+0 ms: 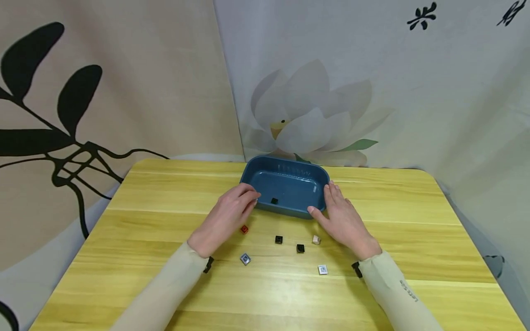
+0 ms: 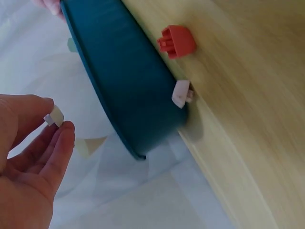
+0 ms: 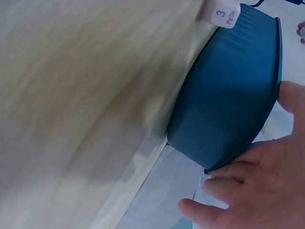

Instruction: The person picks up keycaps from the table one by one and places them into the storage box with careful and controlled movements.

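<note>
My left hand pinches a small white keycap between thumb and fingertips, just outside the near left corner of a blue tray. The right hand rests on the tray's near right corner, thumb on the front rim and the fingers extended along the right side. Inside the tray lies one black keycap. A red keycap lies on the table below my left hand. In the left wrist view, another white keycap shows beside the tray's outer wall.
Several more keycaps lie scattered in front of the tray: two black ones, a grey one, a white one and a whitish one near the right hand. The wooden table meets a printed curtain behind.
</note>
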A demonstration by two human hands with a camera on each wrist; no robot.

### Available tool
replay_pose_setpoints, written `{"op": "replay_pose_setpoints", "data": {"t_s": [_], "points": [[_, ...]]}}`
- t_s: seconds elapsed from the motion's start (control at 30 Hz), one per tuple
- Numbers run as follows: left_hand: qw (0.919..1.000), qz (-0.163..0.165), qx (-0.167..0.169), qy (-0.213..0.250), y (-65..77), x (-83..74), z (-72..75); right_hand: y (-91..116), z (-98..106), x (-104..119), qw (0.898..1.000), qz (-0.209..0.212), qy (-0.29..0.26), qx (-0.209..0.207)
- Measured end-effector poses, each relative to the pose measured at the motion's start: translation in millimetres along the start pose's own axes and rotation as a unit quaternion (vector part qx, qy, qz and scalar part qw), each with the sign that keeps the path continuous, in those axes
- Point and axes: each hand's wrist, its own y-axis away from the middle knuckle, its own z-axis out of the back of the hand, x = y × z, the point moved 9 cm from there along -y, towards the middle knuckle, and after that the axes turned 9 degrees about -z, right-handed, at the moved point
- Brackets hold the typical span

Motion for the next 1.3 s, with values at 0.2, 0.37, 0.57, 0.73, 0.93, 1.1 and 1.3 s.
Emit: {"op": "replay_pose_setpoints", "data": {"t_s": [0.2, 0.37, 0.57, 0.73, 0.93, 1.1, 1.3], "points": [[0.9999, -0.003, 0.010, -0.003, -17.5, -0.9, -12.2, -0.5, -0.1, -1.2, 1.000, -0.004, 0.002, 0.003], [0.9999, -0.001, 0.014, 0.001, -31.0, 3.2, -20.1, -1.3, -0.8, -2.2, 1.000, -0.005, 0.005, 0.004], [0.9995, 0.001, 0.031, -0.002, -44.8, 9.5, -29.9, -1.3, -1.3, -2.2, 1.000, -0.003, 0.005, 0.006], [0.9982, 0.011, 0.059, -0.002, -55.1, 15.1, -41.7, -0.8, -0.2, -1.7, 1.000, -0.001, 0.002, 0.005], [0.9936, 0.043, 0.105, 0.000, -62.1, 24.5, -57.7, -0.2, -0.5, -1.4, 1.000, 0.002, 0.004, 0.006], [0.9880, 0.068, 0.139, -0.002, -65.5, 31.2, -67.5, 0.0, 0.1, -1.2, 1.000, 0.003, 0.005, 0.003], [0.9812, 0.099, 0.166, 0.001, -65.7, 40.1, -76.9, 0.1, 0.1, -0.8, 1.000, 0.001, 0.006, 0.005]]}}
